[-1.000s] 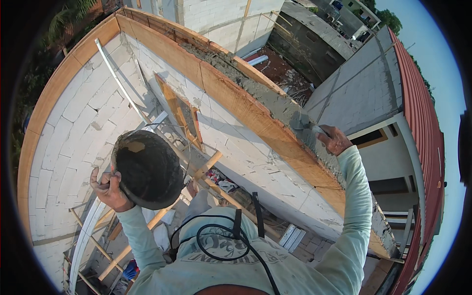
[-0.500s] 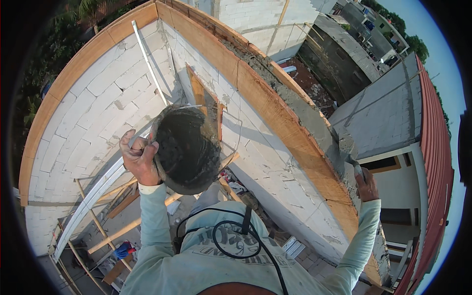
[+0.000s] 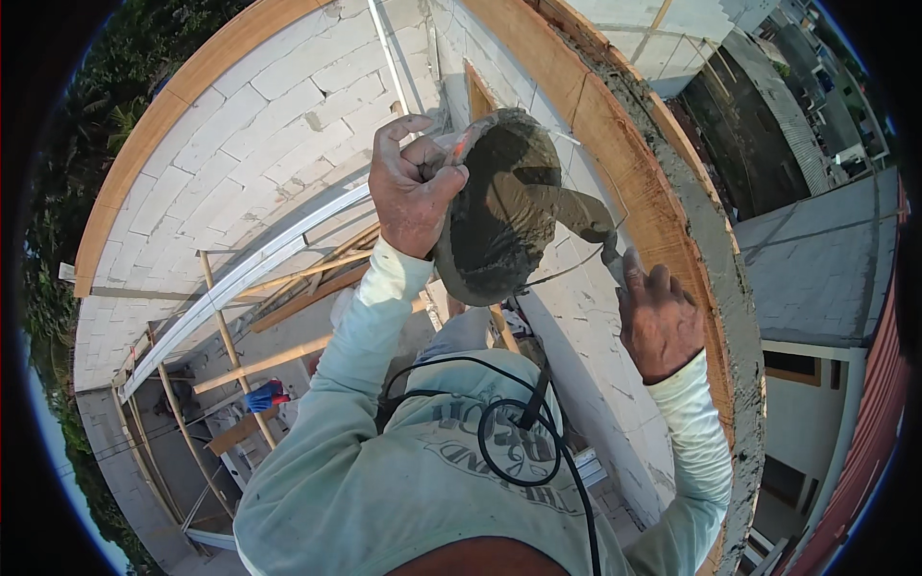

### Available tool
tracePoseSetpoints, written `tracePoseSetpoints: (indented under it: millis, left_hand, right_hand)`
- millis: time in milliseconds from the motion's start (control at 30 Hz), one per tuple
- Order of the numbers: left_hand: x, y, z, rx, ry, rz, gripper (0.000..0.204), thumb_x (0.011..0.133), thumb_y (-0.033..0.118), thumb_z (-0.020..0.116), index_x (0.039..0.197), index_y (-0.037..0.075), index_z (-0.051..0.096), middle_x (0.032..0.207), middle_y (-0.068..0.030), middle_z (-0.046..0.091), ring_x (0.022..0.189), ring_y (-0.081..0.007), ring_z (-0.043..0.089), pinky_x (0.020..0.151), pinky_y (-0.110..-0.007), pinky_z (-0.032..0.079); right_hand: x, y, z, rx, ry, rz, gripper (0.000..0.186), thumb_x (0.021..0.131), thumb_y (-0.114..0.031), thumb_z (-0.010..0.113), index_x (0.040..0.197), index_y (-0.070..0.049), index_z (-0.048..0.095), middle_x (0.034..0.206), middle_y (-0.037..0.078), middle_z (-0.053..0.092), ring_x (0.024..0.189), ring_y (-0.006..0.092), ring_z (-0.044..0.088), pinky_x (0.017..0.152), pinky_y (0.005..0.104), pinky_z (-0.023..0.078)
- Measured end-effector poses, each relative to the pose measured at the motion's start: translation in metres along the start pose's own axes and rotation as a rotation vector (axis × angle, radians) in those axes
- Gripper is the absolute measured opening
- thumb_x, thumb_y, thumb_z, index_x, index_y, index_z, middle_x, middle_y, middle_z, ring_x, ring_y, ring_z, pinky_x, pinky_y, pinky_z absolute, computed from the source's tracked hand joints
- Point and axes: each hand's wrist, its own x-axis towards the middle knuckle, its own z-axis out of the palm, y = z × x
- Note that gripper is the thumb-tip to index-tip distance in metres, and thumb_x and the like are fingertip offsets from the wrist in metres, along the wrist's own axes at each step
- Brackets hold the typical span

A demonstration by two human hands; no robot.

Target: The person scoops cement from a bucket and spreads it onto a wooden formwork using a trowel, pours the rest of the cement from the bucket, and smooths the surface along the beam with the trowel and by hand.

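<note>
- what do we have on our left?
- we see a pale block wall [image 3: 259,134], edged along its top by a curving wooden board [image 3: 192,82], with dark green trees [image 3: 106,144] beyond.
- and on our right?
- we look onto a grey block wall [image 3: 816,269], a red roof [image 3: 869,413] and a dark wood-framed window [image 3: 789,367]; sunlight brightens the pale block wall.

dark grey bucket [image 3: 480,226], grey-brown trowel [image 3: 576,212], dark-printed pale green shirt [image 3: 384,504], orange-brown board [image 3: 624,125].
</note>
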Motion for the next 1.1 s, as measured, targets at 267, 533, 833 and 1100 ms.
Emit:
tracePoseSetpoints:
  millis: [267, 533, 833, 1100]
  left_hand:
    - [0.003, -0.023, -0.003, 0.049, -0.13, 0.007, 0.05, 0.07, -0.009, 0.06, 0.114, -0.003, 0.035, 0.078, -0.0077, 0.061, 0.061, -0.0059, 0.043, 0.059, -0.02, 0.037]
    - [0.008, -0.039, 0.004, 0.142, -0.219, -0.046, 0.047, 0.068, -0.008, 0.061, 0.108, -0.002, 0.037, 0.07, -0.0019, 0.054, 0.06, -0.0049, 0.043, 0.054, -0.018, 0.035]
    - [0.013, -0.062, -0.029, 0.057, -0.072, -0.044, 0.047, 0.07, -0.009, 0.058, 0.111, -0.001, 0.036, 0.066, -0.001, 0.049, 0.059, -0.006, 0.041, 0.057, -0.019, 0.033]
    - [0.026, -0.065, -0.054, 0.021, 0.095, -0.006, 0.046, 0.071, -0.012, 0.053, 0.112, -0.002, 0.036, 0.064, -0.0033, 0.048, 0.06, -0.0081, 0.043, 0.061, -0.021, 0.036]
  right_hand:
    - [0.047, -0.018, 0.062, -0.035, -0.179, -0.141, 0.045, 0.074, -0.014, 0.058, 0.114, 0.006, 0.052, 0.079, 0.018, 0.059, 0.072, 0.0293, 0.064, 0.058, 0.0405, 0.051]
    - [0.074, 0.002, 0.118, 0.895, -0.734, -0.13, 0.041, 0.085, -0.019, 0.06, 0.122, -0.002, 0.053, 0.103, 0.012, 0.066, 0.095, 0.0223, 0.063, 0.082, 0.0299, 0.051]
    - [0.061, 0.006, 0.067, 1.017, -0.804, 0.051, 0.052, 0.088, -0.034, 0.062, 0.128, -0.003, 0.053, 0.112, 0.014, 0.062, 0.096, 0.0186, 0.06, 0.086, 0.0298, 0.047]
    - [0.026, 0.056, -0.02, 1.188, -0.593, 0.232, 0.048, 0.087, -0.032, 0.063, 0.121, 0.001, 0.055, 0.101, 0.012, 0.065, 0.083, 0.0211, 0.062, 0.079, 0.0319, 0.048]
